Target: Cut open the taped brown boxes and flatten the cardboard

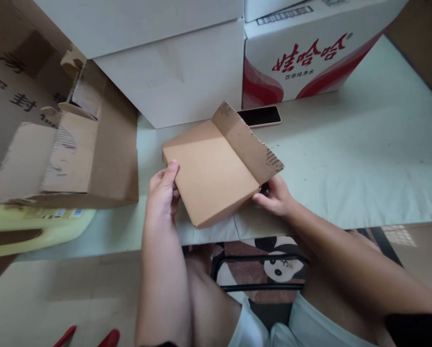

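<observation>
A small flat brown cardboard box [212, 176] is held just above the near edge of a pale table [364, 159]. One torn flap [250, 142] stands up along its far right side. My left hand [162, 190] grips the box's left edge, thumb on top. My right hand [276, 195] holds the right corner under the flap, fingers curled beneath it.
A dark phone [259, 116] lies behind the box. Large white cartons [176, 72] and a red-and-white printed carton [310, 53] stand at the back. A torn brown box [74, 154] sits at the left on a yellow object [38, 226]. My knees are below the table edge.
</observation>
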Available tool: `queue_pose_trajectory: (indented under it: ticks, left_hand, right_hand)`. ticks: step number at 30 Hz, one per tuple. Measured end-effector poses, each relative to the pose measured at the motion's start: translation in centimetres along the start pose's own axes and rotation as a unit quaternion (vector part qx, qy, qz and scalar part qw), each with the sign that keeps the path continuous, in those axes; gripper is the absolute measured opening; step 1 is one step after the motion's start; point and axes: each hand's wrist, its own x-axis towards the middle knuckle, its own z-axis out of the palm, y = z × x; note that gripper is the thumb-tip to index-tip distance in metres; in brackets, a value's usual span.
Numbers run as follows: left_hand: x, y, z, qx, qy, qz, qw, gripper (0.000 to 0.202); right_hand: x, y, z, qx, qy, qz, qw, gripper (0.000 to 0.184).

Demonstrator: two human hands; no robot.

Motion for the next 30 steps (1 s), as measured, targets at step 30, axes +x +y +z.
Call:
queue_pose_trajectory:
  ticks: [30]
  left_hand:
    - [-1.3, 1.8, 1.0, -0.207, -0.059, 0.104, 0.971, 0.027]
  right_hand:
    - [0.7, -3.6, -1.5, -0.119, -0.057, 0.112, 0.985, 0.016]
